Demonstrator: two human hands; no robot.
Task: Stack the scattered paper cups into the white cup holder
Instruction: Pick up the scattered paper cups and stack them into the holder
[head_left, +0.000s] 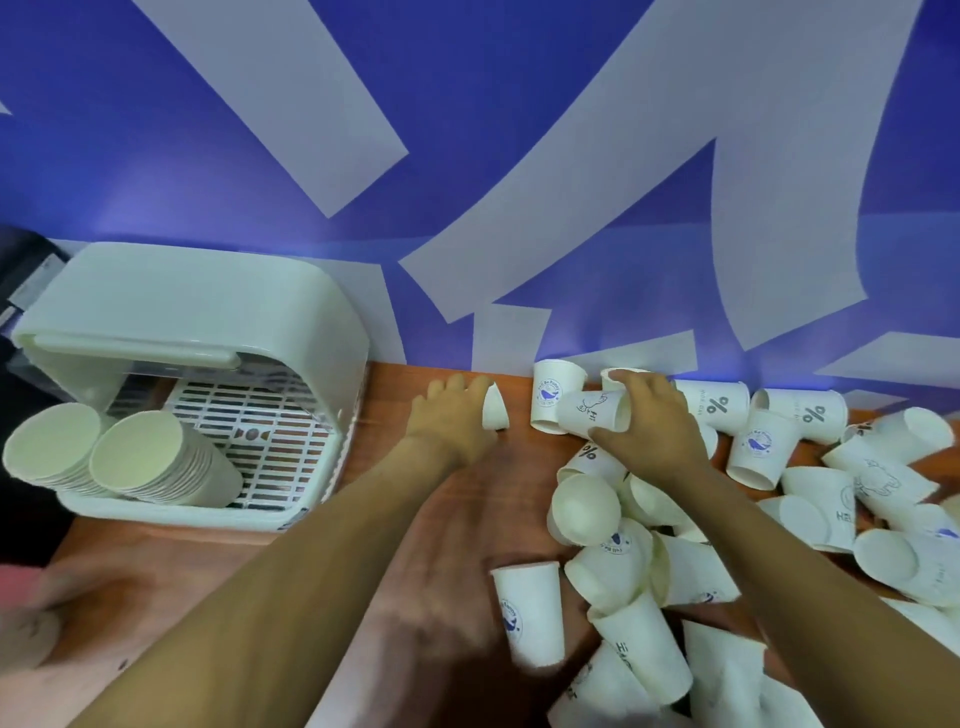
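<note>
At far left the white cup holder (208, 332) already cradles two nested stacks (156, 460). The left hand (449, 415) curls around a small cup (494, 411) on the surface (171, 571). The right hand (652, 428) grips a tilted cup (592, 415) above the scattered pile (675, 571). Squeezing could crush paper; lifting may topple neighbours.

One head-worn wide-angle camera looks forward and steeply down onto the table (426, 519) from close above. The wall (467, 130) fills the upper frame; both forearms enter from the bottom edge. Straight edges curve near the frame borders.
</note>
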